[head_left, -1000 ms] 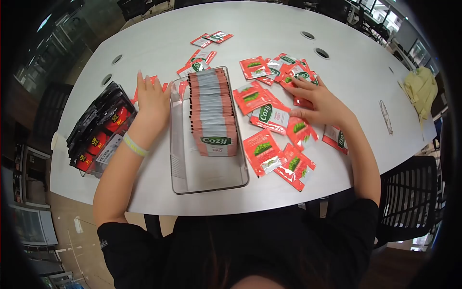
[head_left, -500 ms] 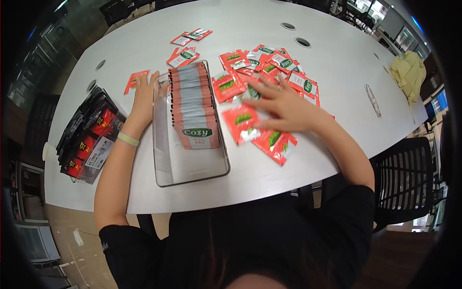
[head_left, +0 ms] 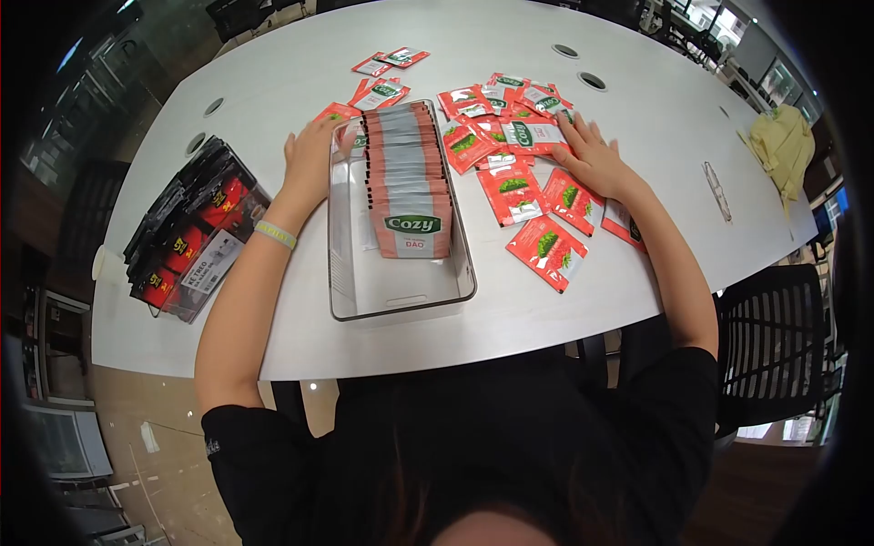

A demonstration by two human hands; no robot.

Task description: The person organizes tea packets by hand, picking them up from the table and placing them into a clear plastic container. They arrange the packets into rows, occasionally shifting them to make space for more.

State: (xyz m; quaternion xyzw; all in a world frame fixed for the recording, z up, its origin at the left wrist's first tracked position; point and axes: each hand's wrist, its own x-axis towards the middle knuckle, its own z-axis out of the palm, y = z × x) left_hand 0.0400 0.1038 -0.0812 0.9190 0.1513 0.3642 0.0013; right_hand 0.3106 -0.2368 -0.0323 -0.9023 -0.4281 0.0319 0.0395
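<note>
A white worktop [head_left: 510, 314], curved at its edge, carries the spread I monitor remotely. Directly right of the left fingers [head_left: 314, 136] stands a clear tray [head_left: 405, 278]; to their left and nearer the body, a labelled pack holder [head_left: 209, 261]. A few red sachets [head_left: 381, 94] lie beyond those fingers. Loose red packets [head_left: 548, 253] lie scattered, some overlapping, around and left of the right fingers [head_left: 574, 138], with a slim pen-like object [head_left: 716, 193] and a yellow-green cloth [head_left: 778, 150] well to their right.

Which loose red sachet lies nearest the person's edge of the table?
The bottommost sachet in the spread right of the see-through box, green picture facing up; every other loose one lies farther back from that edge.
</note>
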